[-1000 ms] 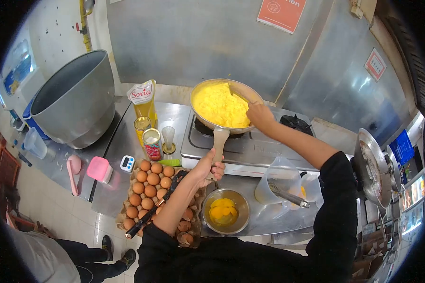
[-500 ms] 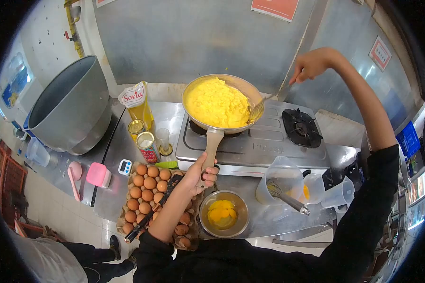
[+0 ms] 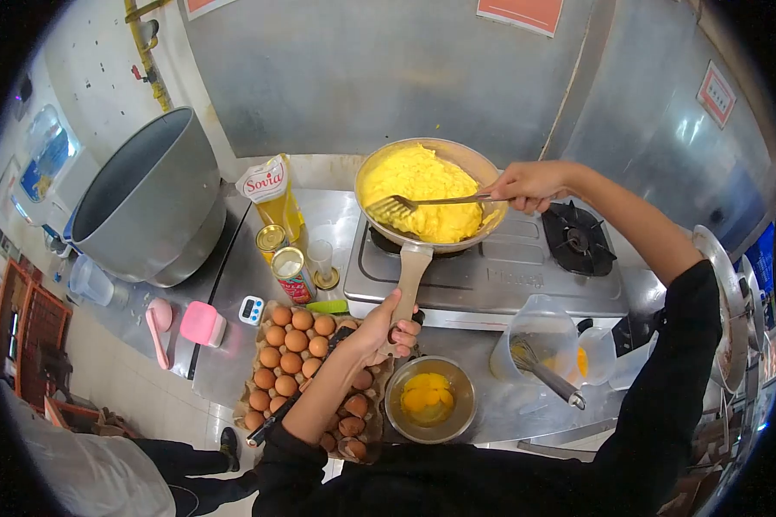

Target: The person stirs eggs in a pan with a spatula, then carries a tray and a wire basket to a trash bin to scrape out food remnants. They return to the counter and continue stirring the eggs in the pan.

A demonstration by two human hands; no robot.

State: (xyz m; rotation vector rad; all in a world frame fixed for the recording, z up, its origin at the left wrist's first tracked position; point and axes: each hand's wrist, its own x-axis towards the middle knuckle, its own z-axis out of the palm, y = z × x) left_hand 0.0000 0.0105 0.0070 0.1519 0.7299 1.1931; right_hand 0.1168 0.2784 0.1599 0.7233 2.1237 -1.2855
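My left hand (image 3: 390, 331) is wrapped round the beige handle (image 3: 411, 280) of a frying pan (image 3: 486, 172) on the stove's left burner. Yellow scrambled egg (image 3: 422, 185) fills much of the pan. From the right, my right hand (image 3: 533, 184) holds a slotted metal spatula (image 3: 444, 202) by its handle. The spatula's head lies over the left front part of the pan, at the egg's edge. Just below my left hand, a metal bowl (image 3: 468, 398) holds raw yolks (image 3: 427, 398).
An egg tray (image 3: 265, 349), oil pouch (image 3: 278, 200), cans (image 3: 291, 274), timer (image 3: 251, 310) and pink container (image 3: 202, 324) stand left. A big metal pot (image 3: 147, 198) is farther left. A jug with whisk (image 3: 535, 336) stands right. A person (image 3: 103, 474) is at lower left.
My right hand has come down and left, bringing the spatula from the pan's right edge across to its left front. My left hand keeps its grip. The whole view has shifted slightly.
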